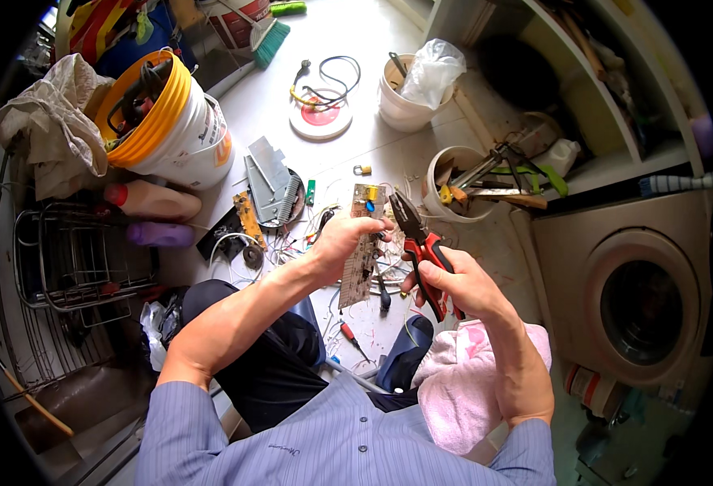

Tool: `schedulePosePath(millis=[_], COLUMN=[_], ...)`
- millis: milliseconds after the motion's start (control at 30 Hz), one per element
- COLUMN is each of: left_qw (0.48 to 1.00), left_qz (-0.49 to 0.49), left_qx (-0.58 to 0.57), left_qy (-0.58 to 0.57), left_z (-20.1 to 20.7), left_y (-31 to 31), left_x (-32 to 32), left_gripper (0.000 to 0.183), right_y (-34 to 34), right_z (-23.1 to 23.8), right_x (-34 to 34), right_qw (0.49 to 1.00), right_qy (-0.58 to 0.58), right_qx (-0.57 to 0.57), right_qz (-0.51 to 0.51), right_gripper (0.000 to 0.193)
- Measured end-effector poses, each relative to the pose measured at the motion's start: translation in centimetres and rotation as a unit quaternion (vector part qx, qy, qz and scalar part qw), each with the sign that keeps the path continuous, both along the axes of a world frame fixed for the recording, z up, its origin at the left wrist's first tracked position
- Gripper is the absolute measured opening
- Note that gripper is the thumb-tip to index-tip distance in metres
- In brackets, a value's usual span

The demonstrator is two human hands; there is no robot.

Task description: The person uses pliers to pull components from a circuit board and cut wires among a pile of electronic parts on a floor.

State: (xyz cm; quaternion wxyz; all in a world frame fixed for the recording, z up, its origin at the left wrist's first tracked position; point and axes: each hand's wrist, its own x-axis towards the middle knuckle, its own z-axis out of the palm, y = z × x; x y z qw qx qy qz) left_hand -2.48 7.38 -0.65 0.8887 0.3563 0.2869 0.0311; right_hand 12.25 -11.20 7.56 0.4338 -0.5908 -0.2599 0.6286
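Note:
My left hand [347,241] grips a long tan circuit board [357,275] upright in front of me, its fingers wrapped over the upper part. A blue and a yellow component stand out near the board's top end. In my right hand [462,283] is a pair of combination pliers [421,243] with red and black handles. The pliers' dark jaws point up, just right of the board, and look apart from it. Below the board, a black-handled screwdriver [384,298] and a red-handled screwdriver [350,332] lie on the floor.
Loose wires [292,251] and metal parts [271,182] litter the floor ahead. A tool bucket [446,190] and a white bucket [405,113] stand right. At left are a yellow-rimmed bucket [170,130] and a wire rack [73,259]. A washing machine [567,267] bounds the right.

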Motion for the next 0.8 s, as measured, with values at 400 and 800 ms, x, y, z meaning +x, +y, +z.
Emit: schedulePosePath(millis=[400, 800], left_qw=[0.980, 0.986], left_qz=[-0.039, -0.061], left_qx=[0.187, 0.149], left_qy=[-0.055, -0.030], left_z=[1.1, 0.0], left_y=[0.6, 0.8], left_x=[-0.3, -1.3], left_gripper=[0.039, 0.017], right_y=[0.6, 1.0], right_z=[-0.6, -0.2], right_x=[-0.1, -0.1], right_qw=[0.998, 0.997], right_qy=[0.000, -0.001], right_qx=[-0.029, -0.057], right_qz=[0.055, 0.045], right_gripper=[0.039, 0.031])
